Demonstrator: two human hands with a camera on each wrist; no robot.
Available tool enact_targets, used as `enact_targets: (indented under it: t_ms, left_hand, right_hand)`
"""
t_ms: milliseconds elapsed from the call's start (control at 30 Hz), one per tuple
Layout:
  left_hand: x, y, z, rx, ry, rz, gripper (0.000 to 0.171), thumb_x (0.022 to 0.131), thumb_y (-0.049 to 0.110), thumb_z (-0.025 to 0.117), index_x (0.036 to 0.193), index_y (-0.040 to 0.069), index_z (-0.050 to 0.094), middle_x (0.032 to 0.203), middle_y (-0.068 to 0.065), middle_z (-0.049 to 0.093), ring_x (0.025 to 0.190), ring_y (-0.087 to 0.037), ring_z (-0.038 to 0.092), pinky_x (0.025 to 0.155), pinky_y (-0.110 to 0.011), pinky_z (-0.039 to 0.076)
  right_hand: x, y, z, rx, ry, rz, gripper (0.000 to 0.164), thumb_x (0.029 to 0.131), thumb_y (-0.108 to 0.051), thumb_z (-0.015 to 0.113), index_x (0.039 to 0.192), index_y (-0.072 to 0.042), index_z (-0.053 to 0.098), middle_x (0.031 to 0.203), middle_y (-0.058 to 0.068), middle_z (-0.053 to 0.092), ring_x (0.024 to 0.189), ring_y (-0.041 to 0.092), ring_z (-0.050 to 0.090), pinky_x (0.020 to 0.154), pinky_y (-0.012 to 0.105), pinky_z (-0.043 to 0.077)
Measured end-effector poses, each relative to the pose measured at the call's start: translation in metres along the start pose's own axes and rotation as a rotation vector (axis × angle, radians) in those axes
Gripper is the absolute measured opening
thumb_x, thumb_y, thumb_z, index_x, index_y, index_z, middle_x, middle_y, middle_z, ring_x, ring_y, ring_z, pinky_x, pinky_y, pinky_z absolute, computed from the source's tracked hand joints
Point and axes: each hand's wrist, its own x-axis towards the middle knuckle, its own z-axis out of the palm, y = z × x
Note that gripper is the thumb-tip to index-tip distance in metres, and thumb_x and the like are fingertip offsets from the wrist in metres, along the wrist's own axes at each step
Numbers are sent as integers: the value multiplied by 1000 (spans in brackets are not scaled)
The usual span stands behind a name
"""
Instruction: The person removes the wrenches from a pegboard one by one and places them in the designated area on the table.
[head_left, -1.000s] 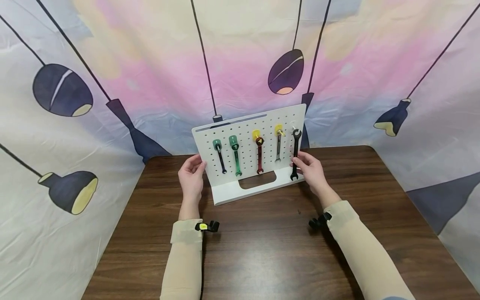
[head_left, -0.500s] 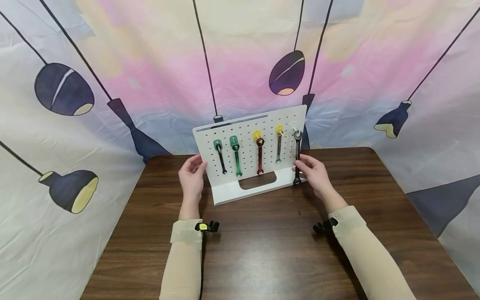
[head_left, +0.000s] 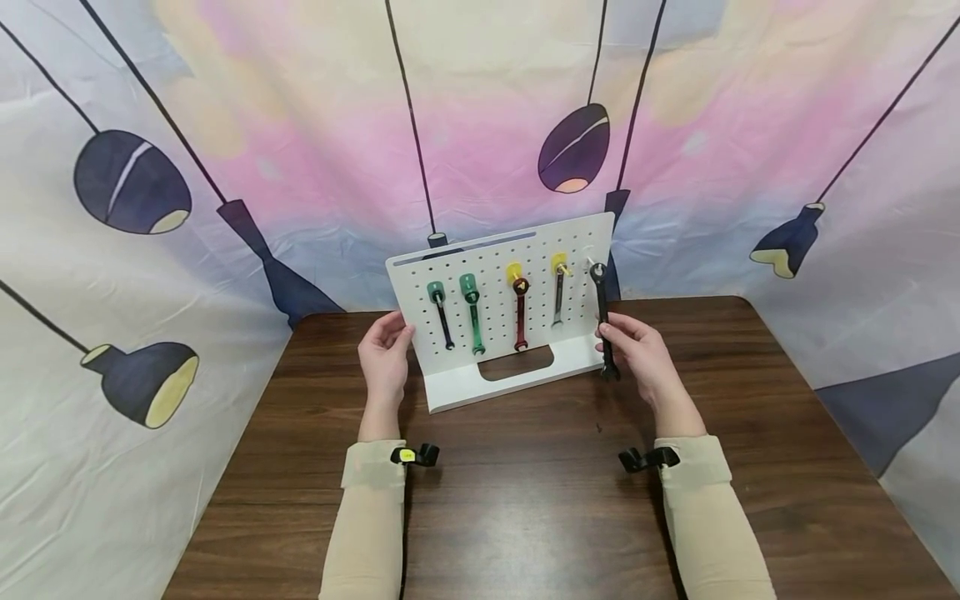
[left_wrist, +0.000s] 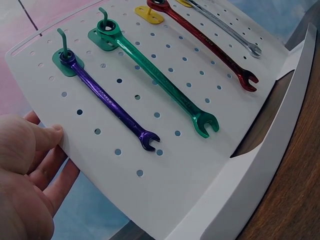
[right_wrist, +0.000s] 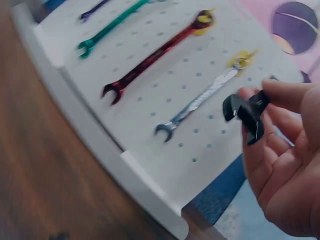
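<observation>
A white pegboard stand (head_left: 495, 333) stands upright at the back of the table. My left hand (head_left: 385, 358) pinches its left edge, thumb on the front and fingers behind, as the left wrist view shows. Between thumb and fingers my right hand (head_left: 641, 358) grips a black combination wrench (head_left: 603, 304), its ring end by the clear hook (head_left: 590, 258) at the board's upper right. The wrench's open end (right_wrist: 243, 115) points toward the right wrist camera. A purple wrench (left_wrist: 107, 100), a green wrench (left_wrist: 155, 75), a red wrench (right_wrist: 155, 57) and a silver wrench (right_wrist: 200, 102) hang on hooks.
The pegboard's foot has a long cut-out (head_left: 517, 363) on the brown wooden table (head_left: 517, 500). Behind the table hangs a printed cloth (head_left: 300, 125) with lamp pictures. Each sleeve carries a black wrist camera mount (head_left: 416, 455).
My right hand has drawn the black wrench slightly right and toward me, and its lower end has swung outward past the board's foot. The left hand keeps its place on the pegboard.
</observation>
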Motion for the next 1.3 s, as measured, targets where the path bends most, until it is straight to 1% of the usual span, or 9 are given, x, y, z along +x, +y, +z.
enact_targets:
  t_ms: [167,267,433,567,733,967,1200,1300]
  left_hand:
    - [0,0,0,-4,-3,-5,27,98,-1,76,125,-1,74,108,-6,74,94,-17,67,82,-23,56]
    - [0,0,-1,6,-6,-13,27,99,0,76,126,-1,74,108,-5,73,94,-17,67,81,-23,56]
    - [-2,0,-3,2,3,-23,27,99,0,76,125,-2,74,108,-6,73,94,-17,67,81,-22,56]
    - [-3,1,-2,-5,-5,-20,26,99,-2,76,124,-2,74,108,-6,73,93,-17,67,81,-22,56]
    - [-2,-1,-2,3,-3,-5,26,98,-2,76,124,-2,74,107,-6,73,93,-16,67,81,-22,57]
    - [-1,-4,-3,11,-6,-2,26,99,-1,76,125,-3,74,109,-7,74,93,-16,68,81,-22,57]
    - [1,-2,-1,-7,-17,18,25,98,-3,75,123,-2,74,107,-2,74,95,-16,69,83,-24,57]
    - [1,-3,-2,-9,-16,10,25,98,-3,75,123,-2,74,106,-1,74,95,-16,69,83,-24,57]
  right_hand:
    - [-3,-6,0,-28,1,16,57,109,-28,67,153,6,51,102,-12,73,91,5,74,81,25,57]
    - [-6,-8,-1,-42,9,35,55,109,-28,66,152,4,53,104,-10,74,92,5,74,82,26,56]
    - [-11,-8,-1,-67,0,30,52,110,-29,65,152,0,55,108,-10,74,95,5,73,86,30,55]
    - [-14,-10,-4,-89,-4,21,52,111,-29,63,154,-1,53,108,-12,74,97,5,73,89,30,53]
    - [-17,-12,-5,-97,-9,20,55,111,-29,62,156,0,50,110,-10,74,98,5,72,91,29,52]
    - [-16,-11,-3,-57,-10,24,56,111,-28,62,157,1,49,106,-13,73,95,3,71,87,27,52]
    - [-16,-12,-1,-13,0,8,55,111,-26,62,156,5,49,102,-16,74,93,3,72,82,23,54]
    - [-16,-13,0,0,-1,9,55,111,-25,62,155,6,49,102,-15,74,92,4,72,82,22,55]
